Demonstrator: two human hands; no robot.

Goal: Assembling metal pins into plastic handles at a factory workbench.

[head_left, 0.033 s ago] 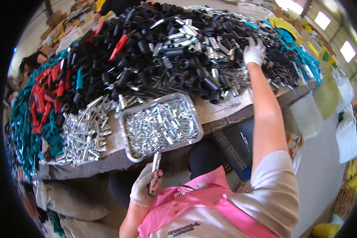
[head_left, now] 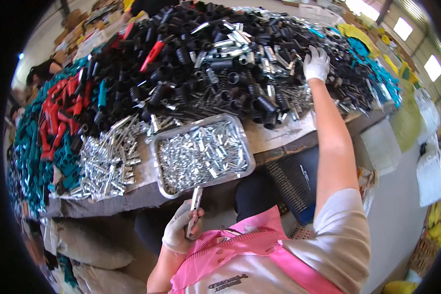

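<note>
My left hand [head_left: 180, 229], in a whitish glove, is closed around a narrow silver metal bar with holes [head_left: 195, 208] near my lap, just below the metal tray [head_left: 167, 195]. The bar stands tilted upward out of my fingers. At the far right of the heap, my gloved right hand [head_left: 317, 66] is stretched out over small dark parts [head_left: 345, 73], its fingers apart. I see nothing held in it, though what lies under the fingertips is hidden. Between the hands, the tray carries many small shiny metal pieces [head_left: 191, 157].
Black tubular parts [head_left: 264, 103] heap across the table, with loose springs [head_left: 201, 103] before them. To the left lie silver rods [head_left: 108, 161], red handles [head_left: 59, 115] and teal handles [head_left: 29, 166]. A dark crate [head_left: 291, 179] stands below the table edge [head_left: 112, 208]. Another person [head_left: 44, 73] is at far left.
The whole view has shifted slightly, so the table and tray appear a little to the right. Both hands keep the same poses.
</note>
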